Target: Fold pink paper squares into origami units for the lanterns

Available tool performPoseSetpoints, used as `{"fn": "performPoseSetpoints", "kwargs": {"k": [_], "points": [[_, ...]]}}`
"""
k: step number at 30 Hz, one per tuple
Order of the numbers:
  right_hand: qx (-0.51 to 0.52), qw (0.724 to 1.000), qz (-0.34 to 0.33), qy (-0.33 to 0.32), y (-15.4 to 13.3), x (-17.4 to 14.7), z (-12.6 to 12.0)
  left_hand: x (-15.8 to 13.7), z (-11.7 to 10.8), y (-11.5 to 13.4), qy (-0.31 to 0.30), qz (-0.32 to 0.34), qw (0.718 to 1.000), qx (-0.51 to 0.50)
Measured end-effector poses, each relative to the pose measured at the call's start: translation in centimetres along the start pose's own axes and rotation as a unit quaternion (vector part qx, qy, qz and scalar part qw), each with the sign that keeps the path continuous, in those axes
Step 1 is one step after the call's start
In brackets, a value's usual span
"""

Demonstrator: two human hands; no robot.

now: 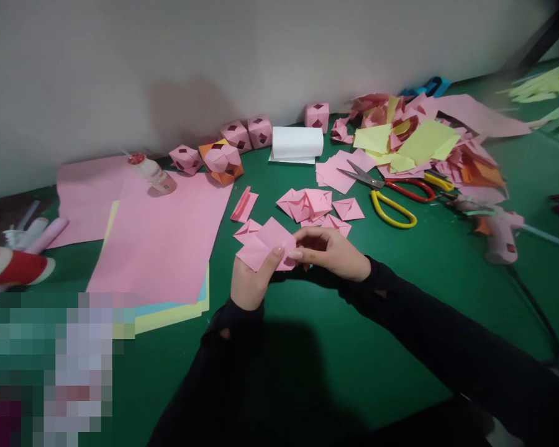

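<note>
Between my two hands is a small pink paper square (266, 241) with crease lines, raised over the green table. My left hand (252, 279) grips it from below, thumb pressed on its face. The fingertips of my right hand (328, 251) pinch its right edge. Just beyond lie several folded pink paper pieces (307, 205) in a loose pile, and one narrow folded piece (245, 205) sits to their left. Scissors (386, 186) with one red and one yellow handle lie open to the right of the pile.
Large pink sheets (168, 242) cover the left, with a small bottle (151, 172) on them. Folded pink paper shapes (235, 135) and a white folded paper (297, 143) line the wall. Paper scraps (423, 139) heap at right, near a glue gun (498, 233) with its cord. A red-and-white cup (16, 266) lies far left.
</note>
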State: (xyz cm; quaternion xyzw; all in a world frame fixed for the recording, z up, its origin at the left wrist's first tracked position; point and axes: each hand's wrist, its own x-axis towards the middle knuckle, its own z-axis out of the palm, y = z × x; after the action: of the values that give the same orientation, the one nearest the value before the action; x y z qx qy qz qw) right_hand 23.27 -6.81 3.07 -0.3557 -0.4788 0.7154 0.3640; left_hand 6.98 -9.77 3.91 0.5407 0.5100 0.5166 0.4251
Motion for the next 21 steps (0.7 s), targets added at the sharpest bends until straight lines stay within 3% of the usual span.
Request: {"fn": "performPoseSetpoints", "kwargs": {"k": [6, 12, 21], "points": [[-0.011, 0.999, -0.024, 0.046, 0.2, 0.1, 0.3, -0.2, 0.1, -0.9, 0.040, 0.003, 0.997, 0.060], [0.021, 0.995, -0.041, 0.094, 0.6, 0.4, 0.0, 0.2, 0.0, -2.1, 0.070, 0.002, 0.998, -0.010], [0.052, 0.993, -0.011, 0.106, 0.3, 0.4, 0.3, -0.4, 0.2, -0.8, 0.059, 0.006, 0.998, 0.035]]}}
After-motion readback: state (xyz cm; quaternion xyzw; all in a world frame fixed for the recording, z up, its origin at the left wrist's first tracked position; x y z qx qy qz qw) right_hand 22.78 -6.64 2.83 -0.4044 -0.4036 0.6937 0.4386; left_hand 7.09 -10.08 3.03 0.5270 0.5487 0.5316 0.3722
